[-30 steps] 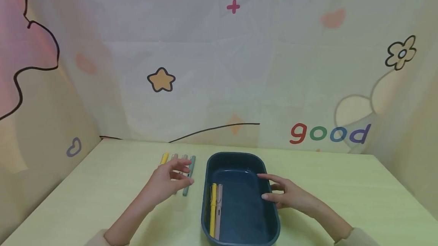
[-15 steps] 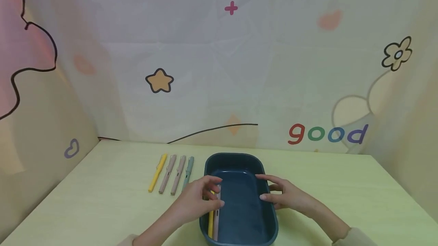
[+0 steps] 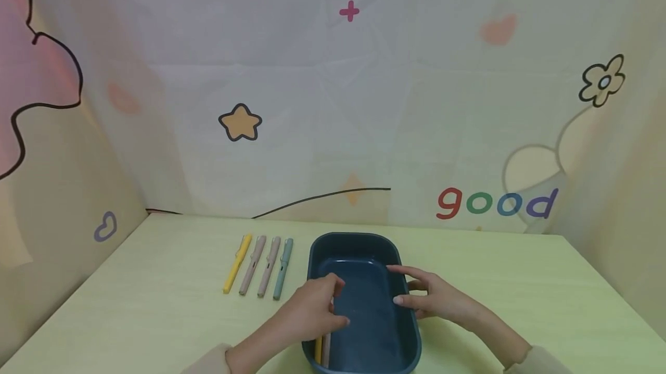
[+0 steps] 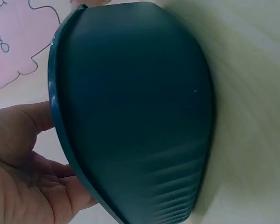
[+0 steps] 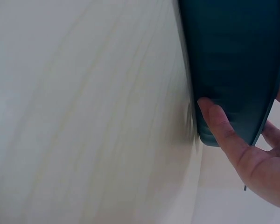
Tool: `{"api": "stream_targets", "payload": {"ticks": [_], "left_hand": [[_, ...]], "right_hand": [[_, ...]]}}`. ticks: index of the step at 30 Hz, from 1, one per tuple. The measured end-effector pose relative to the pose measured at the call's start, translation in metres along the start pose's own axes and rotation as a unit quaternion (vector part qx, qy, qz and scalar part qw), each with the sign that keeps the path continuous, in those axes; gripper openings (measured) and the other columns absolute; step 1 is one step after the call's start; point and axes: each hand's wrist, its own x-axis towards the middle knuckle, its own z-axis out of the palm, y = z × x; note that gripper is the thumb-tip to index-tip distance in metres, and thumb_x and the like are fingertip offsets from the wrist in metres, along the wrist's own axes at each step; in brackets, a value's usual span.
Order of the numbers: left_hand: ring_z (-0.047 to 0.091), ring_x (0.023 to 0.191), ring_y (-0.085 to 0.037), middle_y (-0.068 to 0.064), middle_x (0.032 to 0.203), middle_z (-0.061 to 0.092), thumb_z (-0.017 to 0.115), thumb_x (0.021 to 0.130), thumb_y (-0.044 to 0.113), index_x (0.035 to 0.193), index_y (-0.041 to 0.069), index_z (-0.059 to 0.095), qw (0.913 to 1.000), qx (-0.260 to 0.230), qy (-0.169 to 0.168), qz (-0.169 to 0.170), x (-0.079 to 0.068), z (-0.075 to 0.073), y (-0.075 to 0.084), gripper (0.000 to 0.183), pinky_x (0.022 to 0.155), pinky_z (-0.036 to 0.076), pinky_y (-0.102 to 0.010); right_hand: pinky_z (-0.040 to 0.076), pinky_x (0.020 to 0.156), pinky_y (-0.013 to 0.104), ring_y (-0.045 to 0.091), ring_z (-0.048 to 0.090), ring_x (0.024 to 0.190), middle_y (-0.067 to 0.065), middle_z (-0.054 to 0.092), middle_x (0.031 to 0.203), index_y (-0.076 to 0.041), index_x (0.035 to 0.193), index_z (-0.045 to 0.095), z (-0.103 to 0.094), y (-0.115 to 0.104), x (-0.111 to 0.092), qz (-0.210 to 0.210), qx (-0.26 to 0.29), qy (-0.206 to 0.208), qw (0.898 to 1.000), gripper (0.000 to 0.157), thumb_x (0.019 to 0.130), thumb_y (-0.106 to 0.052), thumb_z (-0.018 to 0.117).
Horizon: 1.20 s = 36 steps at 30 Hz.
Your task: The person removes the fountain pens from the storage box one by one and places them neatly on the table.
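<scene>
A dark blue oblong plastic storage box (image 3: 374, 328) stands on the table. A yellow pen (image 3: 318, 351) and a pinkish-grey pen (image 3: 326, 348) lie along its left inside wall, partly hidden by my left hand (image 3: 312, 307). That hand reaches over the left rim, its thumb and fingers apart inside the box; the left wrist view shows the hand beyond the box's wall (image 4: 140, 93). My right hand (image 3: 439, 293) holds the right wall, some fingertips inside the rim and other fingers (image 5: 219, 121) against the outside.
Left of the box, a yellow pen (image 3: 237, 264), two pinkish-grey pens, one nearer the middle (image 3: 269, 267), and a green pen (image 3: 283, 270) lie side by side on the pale table (image 3: 130, 316). A printed cloth backdrop (image 3: 291, 85) rises behind the table.
My left hand has moved right and toward me, from over the row of pens to inside the box. My right hand has stayed on the box's right wall.
</scene>
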Motion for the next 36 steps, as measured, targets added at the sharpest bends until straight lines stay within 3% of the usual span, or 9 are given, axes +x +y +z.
{"api": "stream_targets", "payload": {"ticks": [4, 9, 14, 17, 21, 31, 36], "left_hand": [[0.059, 0.074, -0.014, -0.006, 0.091, 0.063, 0.074, 0.073, 0.020, 0.108, 0.001, 0.057, 0.9937, 0.111, 0.004, 0.016, 0.007, 0.006, 0.003, 0.043, 0.062, 0.048, -0.025], [0.055, 0.061, -0.014, -0.003, 0.071, 0.057, 0.074, 0.071, 0.019, 0.092, 0.001, 0.059, 0.9738, 0.223, 0.034, 0.032, 0.010, 0.016, 0.004, 0.032, 0.050, 0.044, -0.025], [0.048, 0.052, -0.013, -0.001, 0.061, 0.047, 0.071, 0.071, 0.011, 0.074, 0.007, 0.056, 0.9608, 0.269, 0.060, 0.030, 0.012, 0.023, 0.004, 0.017, 0.041, 0.038, -0.024], [0.043, 0.047, -0.012, 0.000, 0.055, 0.043, 0.068, 0.071, 0.007, 0.062, 0.011, 0.050, 0.9506, 0.299, 0.077, 0.026, 0.015, 0.026, 0.003, 0.021, 0.037, 0.034, -0.023], [0.042, 0.047, -0.012, 0.000, 0.054, 0.045, 0.067, 0.074, 0.007, 0.057, 0.013, 0.049, 0.9385, 0.336, 0.080, 0.015, 0.019, 0.030, 0.003, 0.025, 0.037, 0.035, -0.024], [0.049, 0.051, -0.013, -0.003, 0.062, 0.053, 0.070, 0.072, 0.009, 0.067, 0.011, 0.055, 0.9398, 0.333, 0.076, 0.011, 0.024, 0.033, 0.003, 0.015, 0.038, 0.040, -0.027], [0.052, 0.053, -0.017, -0.006, 0.064, 0.054, 0.072, 0.070, 0.012, 0.080, 0.009, 0.055, 0.9468, 0.313, 0.074, -0.003, 0.025, 0.034, 0.002, 0.020, 0.038, 0.040, -0.029]], "right_hand": [[0.053, 0.076, 0.042, 0.036, 0.047, 0.112, 0.028, 0.034, 0.136, -0.012, 0.141, 0.033, 0.001, 0.000, 0.000, 0.000, 0.004, -0.003, 1.000, 0.070, 0.083, -0.030, 0.066], [0.053, 0.076, 0.042, 0.037, 0.046, 0.114, 0.028, 0.034, 0.136, -0.012, 0.141, 0.032, 0.000, 0.001, 0.000, -0.004, 0.011, -0.010, 1.000, 0.070, 0.083, -0.030, 0.066], [0.053, 0.076, 0.041, 0.036, 0.045, 0.114, 0.028, 0.034, 0.136, -0.012, 0.141, 0.032, -0.001, 0.002, 0.000, -0.006, 0.011, -0.012, 1.000, 0.070, 0.083, -0.030, 0.066], [0.052, 0.077, 0.042, 0.038, 0.044, 0.116, 0.028, 0.033, 0.136, -0.012, 0.141, 0.032, -0.001, 0.001, 0.000, -0.007, 0.011, -0.013, 1.000, 0.070, 0.083, -0.030, 0.066], [0.052, 0.078, 0.042, 0.041, 0.041, 0.118, 0.028, 0.031, 0.138, -0.012, 0.141, 0.032, -0.001, 0.001, 0.000, -0.006, 0.013, -0.015, 1.000, 0.069, 0.083, -0.030, 0.065], [0.052, 0.077, 0.041, 0.043, 0.039, 0.119, 0.029, 0.031, 0.138, -0.012, 0.142, 0.031, -0.002, 0.000, -0.002, -0.008, 0.010, -0.013, 1.000, 0.069, 0.084, -0.030, 0.065], [0.052, 0.078, 0.043, 0.043, 0.040, 0.118, 0.029, 0.031, 0.138, -0.012, 0.142, 0.030, -0.001, -0.001, -0.002, -0.010, 0.013, -0.017, 1.000, 0.070, 0.084, -0.029, 0.064]]}}
